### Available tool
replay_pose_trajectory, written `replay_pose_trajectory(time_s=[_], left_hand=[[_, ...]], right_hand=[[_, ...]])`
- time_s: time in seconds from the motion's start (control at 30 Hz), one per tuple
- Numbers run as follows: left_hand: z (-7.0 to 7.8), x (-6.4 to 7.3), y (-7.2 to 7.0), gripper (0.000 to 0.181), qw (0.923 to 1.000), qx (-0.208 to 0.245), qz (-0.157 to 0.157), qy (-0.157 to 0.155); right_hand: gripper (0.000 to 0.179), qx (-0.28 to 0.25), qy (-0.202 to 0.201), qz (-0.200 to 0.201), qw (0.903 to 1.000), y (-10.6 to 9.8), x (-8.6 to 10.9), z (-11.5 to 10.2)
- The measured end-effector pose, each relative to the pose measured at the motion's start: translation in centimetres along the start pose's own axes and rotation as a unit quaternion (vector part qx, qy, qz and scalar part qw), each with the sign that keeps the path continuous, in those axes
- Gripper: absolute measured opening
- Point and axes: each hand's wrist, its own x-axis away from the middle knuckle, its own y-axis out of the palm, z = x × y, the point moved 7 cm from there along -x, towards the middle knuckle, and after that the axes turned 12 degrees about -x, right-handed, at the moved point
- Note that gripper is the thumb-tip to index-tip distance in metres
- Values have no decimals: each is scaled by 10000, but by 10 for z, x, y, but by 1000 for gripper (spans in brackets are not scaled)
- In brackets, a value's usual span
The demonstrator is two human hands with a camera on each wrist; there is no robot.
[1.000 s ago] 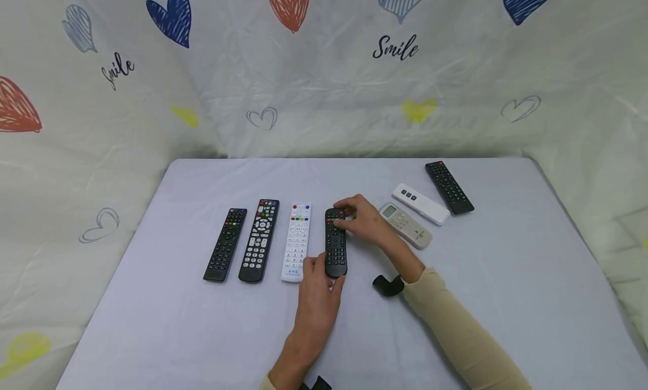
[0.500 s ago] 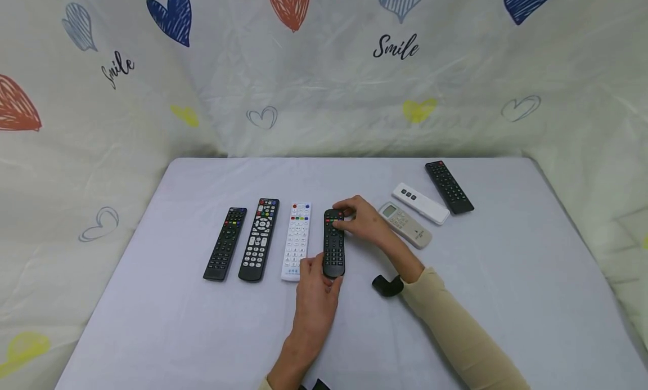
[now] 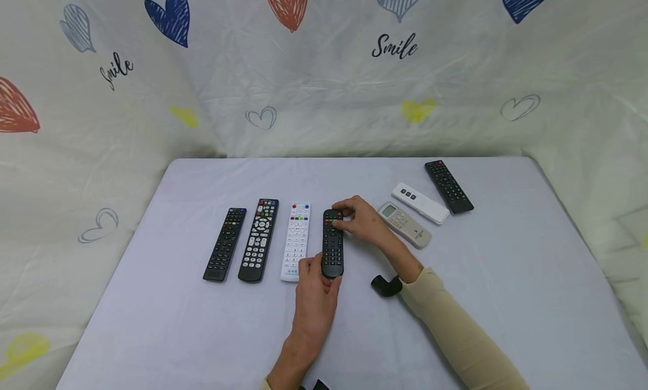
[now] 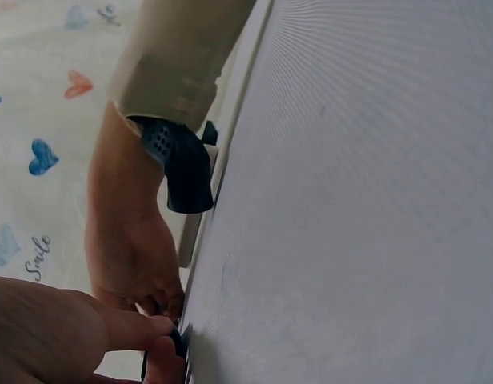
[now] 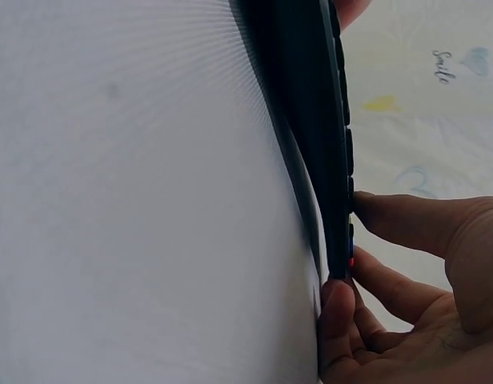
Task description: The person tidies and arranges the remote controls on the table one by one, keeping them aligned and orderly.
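Observation:
A black remote control (image 3: 332, 249) with rows of dark buttons lies lengthwise between both hands in the head view. At its near end the left hand (image 3: 316, 308) pinches it, thumb at the bottom edge and fingers along the left side. My right hand (image 3: 365, 224) grips the far end, its thumb on the button face and its fingers round the top edge. The right wrist view shows the remote's side close over the white cloth, a thin gap beneath it. Left of it lies a white remote (image 3: 296, 241), right beside the left fingertips.
Two more black remotes, one slim (image 3: 225, 243) and one with white buttons (image 3: 259, 241), lie further left. A grey remote with a small screen (image 3: 405, 225), a white one (image 3: 420, 203) and another black one (image 3: 449, 186) lie at the back right. White cloth covers the table (image 3: 177, 334).
The black remote and the left hand have shifted slightly left, closer to the white remote. The right hand keeps its grip with hardly any movement.

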Motion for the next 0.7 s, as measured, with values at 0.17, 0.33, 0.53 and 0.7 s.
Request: replay_pose_trajectory(time_s=[0.17,0.33,0.53,0.7], left_hand=[[-1,0,0,63,10000,13,-13,-27],[-2,0,0,64,9999,12,-17,-125],[0,1,-2,64,9999,-31,89,-69],[1,0,-2,65,9998,-147,147,-12]], right_hand=[[41,-13,26,43,10000,0,0,0],[41,-2,-56,-14,10000,3,1,0],[41,10,-63,22,10000,3,2,-2],[41,-21,-32,33,10000,1,3,-1]])
